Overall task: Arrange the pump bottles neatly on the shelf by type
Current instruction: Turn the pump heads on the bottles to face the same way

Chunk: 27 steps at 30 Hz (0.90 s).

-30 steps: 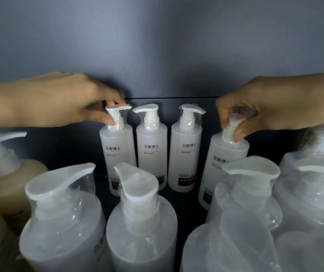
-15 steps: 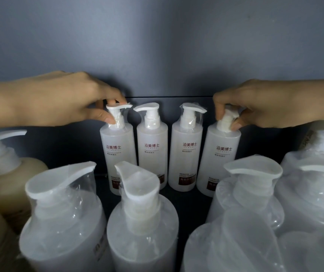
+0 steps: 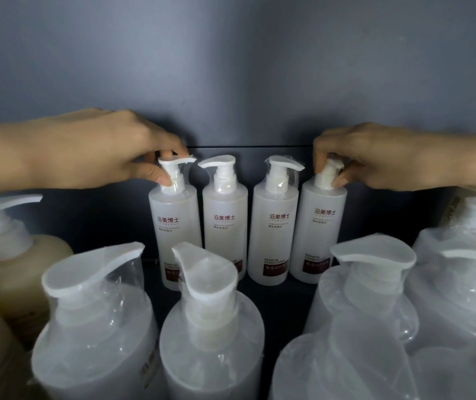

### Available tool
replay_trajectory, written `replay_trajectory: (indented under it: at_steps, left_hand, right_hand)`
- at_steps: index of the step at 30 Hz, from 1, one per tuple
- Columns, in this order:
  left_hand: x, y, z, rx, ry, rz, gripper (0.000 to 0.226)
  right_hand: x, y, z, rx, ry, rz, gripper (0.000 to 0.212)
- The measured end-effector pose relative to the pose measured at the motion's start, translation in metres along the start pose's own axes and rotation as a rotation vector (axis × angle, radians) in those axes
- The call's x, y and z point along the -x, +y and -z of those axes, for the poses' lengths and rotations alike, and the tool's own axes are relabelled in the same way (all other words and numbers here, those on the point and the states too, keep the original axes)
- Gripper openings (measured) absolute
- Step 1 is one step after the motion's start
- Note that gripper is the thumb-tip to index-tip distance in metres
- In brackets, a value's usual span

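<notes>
Dark shelf (image 3: 284,304), grey-blue back wall (image 3: 231,67). Four slim frosted-white plastic pump bottles (image 3: 225,235) with red-brown lower labels stand in one row at the far centre, close side by side, labels facing near. The left hand (image 3: 92,148) reaches in from the left; its thumb and fingers are curled and pinch the white pump neck of the leftmost slim bottle (image 3: 174,226) through its clear wrap. The right hand (image 3: 375,160) reaches in from the right; its curled fingers and thumb pinch the pump collar of the rightmost slim bottle (image 3: 320,226), covering much of the pump head. Neither hand touches the two middle bottles. Nearer, large translucent white pump bottles (image 3: 211,342) in clear plastic wrap fill the front, partly hiding the bases of the two left slim bottles. Beige pump bottles (image 3: 14,269) stand at the near left.
</notes>
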<state>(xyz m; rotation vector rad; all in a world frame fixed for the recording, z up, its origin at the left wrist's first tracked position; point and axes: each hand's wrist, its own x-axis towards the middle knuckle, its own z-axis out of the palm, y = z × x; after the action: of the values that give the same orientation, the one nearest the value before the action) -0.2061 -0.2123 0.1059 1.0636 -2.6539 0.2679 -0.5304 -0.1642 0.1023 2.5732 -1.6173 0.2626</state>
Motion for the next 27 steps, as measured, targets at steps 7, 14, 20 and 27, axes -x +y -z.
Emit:
replay_trajectory:
  at_steps: [7, 14, 20, 27]
  left_hand:
    - [0.003, 0.004, 0.0, 0.043, 0.013, 0.008, 0.035]
    - [0.004, 0.003, 0.002, 0.029, -0.013, -0.031, 0.04]
    - [0.002, -0.001, 0.007, 0.015, -0.039, -0.047, 0.094]
    - [-0.002, -0.02, -0.001, 0.06, -0.092, -0.044, 0.068]
  right_hand:
    - [0.003, -0.001, 0.001, -0.021, -0.022, 0.032, 0.047]
    - [0.005, -0.004, -0.001, -0.013, -0.003, 0.039, 0.039]
    - [0.013, -0.008, 0.006, -0.088, -0.055, -0.052, 0.03]
    - [0.042, -0.009, 0.026, -0.222, 0.027, -0.175, 0.05]
